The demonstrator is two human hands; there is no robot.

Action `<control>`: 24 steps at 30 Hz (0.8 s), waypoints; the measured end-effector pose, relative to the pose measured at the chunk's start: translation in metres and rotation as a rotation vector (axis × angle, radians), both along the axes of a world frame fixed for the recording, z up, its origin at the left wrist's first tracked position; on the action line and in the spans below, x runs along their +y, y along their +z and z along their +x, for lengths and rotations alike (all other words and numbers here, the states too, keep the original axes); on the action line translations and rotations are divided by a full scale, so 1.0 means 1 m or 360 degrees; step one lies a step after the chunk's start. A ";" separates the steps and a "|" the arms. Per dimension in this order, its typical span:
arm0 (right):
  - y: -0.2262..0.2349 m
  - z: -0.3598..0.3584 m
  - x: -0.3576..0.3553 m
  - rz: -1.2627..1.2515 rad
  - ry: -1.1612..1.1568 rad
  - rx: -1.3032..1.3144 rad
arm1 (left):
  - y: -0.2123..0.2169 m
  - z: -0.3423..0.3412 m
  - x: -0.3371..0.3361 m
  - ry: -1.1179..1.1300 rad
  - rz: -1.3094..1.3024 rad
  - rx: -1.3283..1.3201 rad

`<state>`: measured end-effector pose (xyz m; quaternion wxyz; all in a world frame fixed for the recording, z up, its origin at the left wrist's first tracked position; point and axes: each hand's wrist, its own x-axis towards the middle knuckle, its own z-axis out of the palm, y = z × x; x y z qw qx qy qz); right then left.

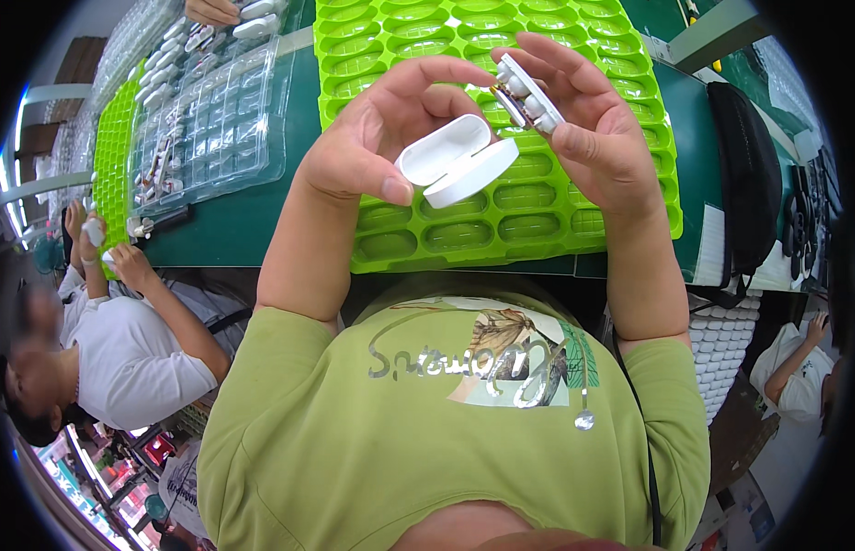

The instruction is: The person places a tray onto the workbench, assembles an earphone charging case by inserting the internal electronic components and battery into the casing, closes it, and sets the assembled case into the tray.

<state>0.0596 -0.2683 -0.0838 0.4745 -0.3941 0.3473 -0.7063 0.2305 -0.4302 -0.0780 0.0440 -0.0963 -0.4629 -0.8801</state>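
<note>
So the left hand has a white plastic case gripped, pill-shaped, smooth, hinged wide open, both halves hollow. The right hand is pinching a white insert, kinda lumpy on one face, with electronics showing on the other. Both parts are up above a bright green tray with oval pockets.

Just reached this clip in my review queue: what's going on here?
A person in green holds an open white case in the left hand and a white part with exposed components in the right hand. The part is outside the case, both above a bright green pocketed tray. At picture left, a co-worker in white holds a small white piece.
</note>
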 end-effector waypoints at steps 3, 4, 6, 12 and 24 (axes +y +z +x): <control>0.000 0.003 -0.001 -0.0074 0.0074 -0.0067 | 0.001 -0.001 0.001 0.0024 -0.0205 -0.0057; -0.001 0.004 -0.001 -0.0071 0.0047 0.0059 | 0.002 -0.001 0.001 0.0019 -0.0203 -0.0058; 0.000 0.004 0.000 -0.0066 0.0022 0.0183 | 0.004 0.000 0.002 0.0077 -0.0181 -0.0114; 0.004 0.000 0.004 0.0019 0.0135 0.0190 | 0.005 0.002 0.001 0.0054 -0.0204 -0.0126; 0.003 -0.004 0.003 -0.0069 -0.0397 0.0607 | -0.001 -0.006 0.011 0.0537 -0.0946 -0.0167</control>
